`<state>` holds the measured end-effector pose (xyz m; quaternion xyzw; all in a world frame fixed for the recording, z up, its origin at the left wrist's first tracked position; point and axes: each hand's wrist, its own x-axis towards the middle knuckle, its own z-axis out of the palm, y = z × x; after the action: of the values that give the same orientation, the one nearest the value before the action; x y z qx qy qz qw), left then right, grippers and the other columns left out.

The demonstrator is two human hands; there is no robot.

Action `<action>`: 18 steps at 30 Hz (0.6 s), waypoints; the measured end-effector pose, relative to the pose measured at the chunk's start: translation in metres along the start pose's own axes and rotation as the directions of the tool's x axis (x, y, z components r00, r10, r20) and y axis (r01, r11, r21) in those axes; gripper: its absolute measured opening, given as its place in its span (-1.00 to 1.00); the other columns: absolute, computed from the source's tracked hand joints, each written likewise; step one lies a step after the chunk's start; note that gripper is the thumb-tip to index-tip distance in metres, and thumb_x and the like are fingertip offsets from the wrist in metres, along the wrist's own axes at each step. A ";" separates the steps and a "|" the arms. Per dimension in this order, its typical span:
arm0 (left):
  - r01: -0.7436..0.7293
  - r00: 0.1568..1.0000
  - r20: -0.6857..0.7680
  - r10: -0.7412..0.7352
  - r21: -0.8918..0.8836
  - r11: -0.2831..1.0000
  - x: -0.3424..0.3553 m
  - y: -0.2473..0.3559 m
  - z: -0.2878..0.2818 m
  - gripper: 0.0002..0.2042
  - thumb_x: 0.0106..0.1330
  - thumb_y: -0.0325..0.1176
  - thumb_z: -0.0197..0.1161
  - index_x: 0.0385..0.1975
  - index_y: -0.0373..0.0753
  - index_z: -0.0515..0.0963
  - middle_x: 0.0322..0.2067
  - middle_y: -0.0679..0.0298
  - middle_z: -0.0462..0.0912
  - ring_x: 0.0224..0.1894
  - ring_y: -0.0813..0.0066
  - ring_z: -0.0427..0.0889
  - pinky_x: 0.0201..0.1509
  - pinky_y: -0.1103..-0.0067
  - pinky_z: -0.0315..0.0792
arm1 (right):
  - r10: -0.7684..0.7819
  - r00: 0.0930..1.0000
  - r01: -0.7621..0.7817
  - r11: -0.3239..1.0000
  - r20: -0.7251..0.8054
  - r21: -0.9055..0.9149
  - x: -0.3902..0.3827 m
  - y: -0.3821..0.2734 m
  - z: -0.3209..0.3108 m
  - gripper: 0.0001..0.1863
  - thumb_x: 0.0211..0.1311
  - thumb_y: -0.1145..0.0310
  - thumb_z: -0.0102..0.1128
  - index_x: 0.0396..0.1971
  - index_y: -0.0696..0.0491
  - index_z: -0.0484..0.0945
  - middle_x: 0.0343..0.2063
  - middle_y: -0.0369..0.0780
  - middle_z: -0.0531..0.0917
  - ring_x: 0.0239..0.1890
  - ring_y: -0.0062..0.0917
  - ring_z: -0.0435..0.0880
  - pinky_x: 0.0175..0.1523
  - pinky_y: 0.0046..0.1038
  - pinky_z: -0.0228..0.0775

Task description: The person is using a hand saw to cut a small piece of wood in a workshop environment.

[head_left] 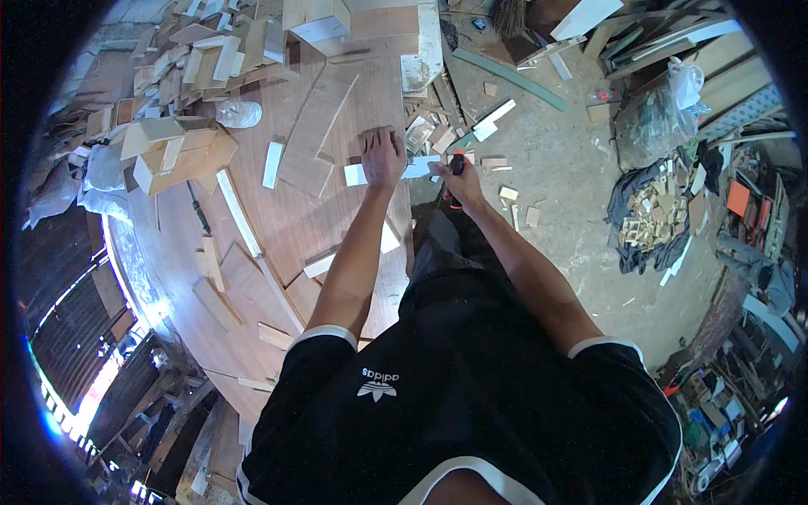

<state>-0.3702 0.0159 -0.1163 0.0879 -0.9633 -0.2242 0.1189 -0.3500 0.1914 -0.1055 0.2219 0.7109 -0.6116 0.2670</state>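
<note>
A white strip of board [418,167] lies across the right edge of the wooden worktable [278,220], its right end sticking out past that edge. My left hand [384,156] bears down on the strip near the edge, its fingers bent over the far side. Just off the table, my right hand [463,183] is closed around a black-and-red handled tool [458,163] at the strip's overhanging end. The working part of this tool is hidden, so I cannot tell its exact kind.
Flat wood panels [316,139] and narrow strips [239,212] lie on the table, with wooden boxes [189,156] at the far left. Offcuts [508,194] litter the concrete floor on the right. Further right sits a dark sack of wood scraps [652,217].
</note>
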 end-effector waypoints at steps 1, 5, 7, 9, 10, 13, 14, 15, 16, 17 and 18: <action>-0.026 0.999 -0.034 0.025 -0.011 1.000 0.001 0.001 0.001 -0.85 0.18 -0.32 0.08 -0.31 -0.22 0.45 -0.36 0.09 0.56 -0.20 0.13 0.50 -0.08 0.29 0.31 | 0.000 1.000 0.000 1.000 -0.007 0.001 -0.001 -0.002 -0.007 -0.67 0.08 0.26 0.33 -0.45 0.10 0.34 -0.78 -0.33 0.40 -0.83 -0.65 0.39 -0.76 -0.54 0.21; -0.126 0.983 -0.141 0.118 -0.049 0.991 -0.001 -0.010 0.001 -0.84 0.17 -0.33 0.09 -0.31 -0.23 0.45 -0.39 0.07 0.56 -0.24 0.13 0.51 -0.09 0.30 0.30 | 0.008 0.998 0.000 0.991 0.060 -0.130 -0.024 -0.034 -0.036 -0.67 0.16 0.23 0.22 -0.28 0.13 0.33 -0.71 -0.32 0.41 -0.81 -0.62 0.41 -0.75 -0.53 0.22; -0.139 0.988 -0.077 0.137 -0.018 0.990 -0.004 -0.012 -0.002 -0.84 0.17 -0.33 0.09 -0.31 -0.23 0.46 -0.40 0.07 0.56 -0.26 0.13 0.51 -0.09 0.31 0.30 | 0.085 0.983 -0.062 0.989 0.163 -0.138 -0.043 -0.062 -0.050 -0.73 0.19 0.31 0.16 -0.26 0.11 0.31 -0.72 -0.34 0.39 -0.82 -0.64 0.39 -0.77 -0.57 0.18; -0.157 0.987 -0.027 0.157 0.001 0.988 -0.003 -0.014 -0.005 -0.84 0.16 -0.32 0.09 -0.31 -0.23 0.46 -0.41 0.08 0.57 -0.27 0.13 0.51 -0.09 0.31 0.30 | 0.053 0.977 -0.026 0.991 0.206 -0.129 -0.070 -0.099 -0.061 -0.74 0.18 0.33 0.15 -0.25 0.11 0.31 -0.72 -0.34 0.39 -0.82 -0.64 0.39 -0.77 -0.57 0.18; -0.191 0.980 -0.053 0.191 0.015 0.982 -0.001 -0.017 -0.005 -0.83 0.15 -0.33 0.09 -0.31 -0.23 0.46 -0.41 0.08 0.57 -0.27 0.14 0.51 -0.09 0.31 0.31 | 0.024 0.967 0.007 0.993 0.253 -0.121 -0.085 -0.119 -0.065 -0.75 0.18 0.35 0.15 -0.24 0.11 0.31 -0.73 -0.34 0.39 -0.82 -0.64 0.38 -0.77 -0.57 0.18; -0.216 0.972 -0.084 0.218 0.029 0.976 0.002 -0.015 -0.005 -0.83 0.13 -0.34 0.08 -0.32 -0.25 0.46 -0.41 0.09 0.57 -0.28 0.14 0.51 -0.10 0.31 0.31 | 0.022 0.967 0.000 0.996 0.254 -0.086 -0.123 -0.172 -0.068 -0.76 0.17 0.39 0.10 -0.22 0.13 0.32 -0.75 -0.34 0.37 -0.81 -0.65 0.39 -0.76 -0.57 0.20; -0.201 0.975 -0.094 0.203 0.035 0.979 0.002 -0.015 -0.005 -0.83 0.12 -0.35 0.07 -0.33 -0.26 0.45 -0.41 0.10 0.56 -0.28 0.14 0.51 -0.10 0.31 0.32 | 0.024 0.969 -0.007 0.998 0.246 -0.069 -0.135 -0.188 -0.066 -0.77 0.17 0.40 0.09 -0.22 0.14 0.32 -0.76 -0.33 0.37 -0.81 -0.65 0.38 -0.75 -0.57 0.21; -0.205 0.974 -0.088 0.207 0.034 0.978 0.001 -0.016 -0.004 -0.83 0.12 -0.35 0.07 -0.33 -0.26 0.45 -0.41 0.10 0.56 -0.28 0.14 0.51 -0.10 0.31 0.32 | 0.012 0.962 0.007 0.998 0.273 -0.070 -0.144 -0.206 -0.063 -0.78 0.16 0.41 0.06 -0.23 0.14 0.32 -0.76 -0.33 0.37 -0.81 -0.65 0.37 -0.73 -0.56 0.21; -0.216 0.969 -0.125 0.215 0.003 0.976 0.001 -0.018 -0.002 -0.83 0.12 -0.36 0.06 -0.33 -0.27 0.45 -0.40 0.09 0.56 -0.28 0.13 0.51 -0.10 0.30 0.32 | 0.014 0.962 0.004 0.998 0.272 -0.066 -0.149 -0.215 -0.059 -0.78 0.16 0.41 0.06 -0.23 0.14 0.32 -0.76 -0.33 0.37 -0.81 -0.65 0.37 -0.73 -0.56 0.21; -0.233 0.961 -0.160 0.225 -0.034 0.972 0.002 -0.018 0.001 -0.83 0.11 -0.37 0.06 -0.34 -0.28 0.44 -0.40 0.08 0.55 -0.27 0.13 0.51 -0.09 0.29 0.33 | -0.019 0.957 0.029 0.999 0.289 -0.032 -0.152 -0.220 -0.056 -0.78 0.16 0.41 0.06 -0.24 0.15 0.33 -0.77 -0.32 0.36 -0.81 -0.64 0.36 -0.73 -0.55 0.20; -0.239 0.960 -0.155 0.231 -0.036 0.970 0.004 -0.021 0.004 -0.83 0.11 -0.37 0.06 -0.34 -0.28 0.44 -0.40 0.08 0.55 -0.27 0.13 0.51 -0.09 0.29 0.33 | -0.053 0.950 0.055 0.998 0.308 0.002 -0.155 -0.224 -0.051 -0.79 0.15 0.41 0.06 -0.25 0.16 0.33 -0.77 -0.32 0.36 -0.82 -0.64 0.35 -0.73 -0.55 0.19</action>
<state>-0.3724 -0.0018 -0.1283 -0.0140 -0.9488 -0.2273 0.2189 -0.3816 0.2096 0.1696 0.1035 0.6684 -0.6434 0.3585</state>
